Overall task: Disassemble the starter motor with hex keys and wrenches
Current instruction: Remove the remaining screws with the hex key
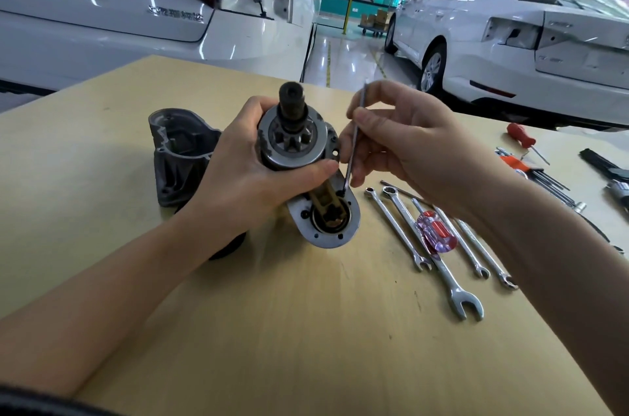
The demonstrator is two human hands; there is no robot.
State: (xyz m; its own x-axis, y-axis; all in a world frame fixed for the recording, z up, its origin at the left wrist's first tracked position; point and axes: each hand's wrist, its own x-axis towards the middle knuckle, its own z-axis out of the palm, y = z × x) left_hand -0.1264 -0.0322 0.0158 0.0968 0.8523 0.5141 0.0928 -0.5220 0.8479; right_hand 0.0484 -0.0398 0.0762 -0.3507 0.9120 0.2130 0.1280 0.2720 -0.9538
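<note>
The starter motor [299, 157] is held upright on the wooden table [306, 330] by the left hand [245, 170], whose fingers and thumb are curled round the round body just below the pinion gear [291, 138]. The dark shaft end [290, 94] projects above the left hand's fingers. The flat grey flange [326, 228] of the motor extends toward the viewer, between the two wrists.

A slim hex key [355, 136] is pinched between the thumb and fingers of the right hand [405, 143]. The key is held almost vertical, slightly tilted, and its lower tip is seated at a dark point on the flange, just below the left thumb.

Just beyond the left hand, a detached grey housing [178, 157] is stood on the table, touching or nearly touching the back of that hand.

Beneath the right forearm, four combination wrenches [439, 266] are laid side by side, with a red-handled screwdriver [435, 233] lying across them. To the right of the right hand, a set of hex keys [541, 177] and a second red screwdriver [522, 138] are placed.
</note>
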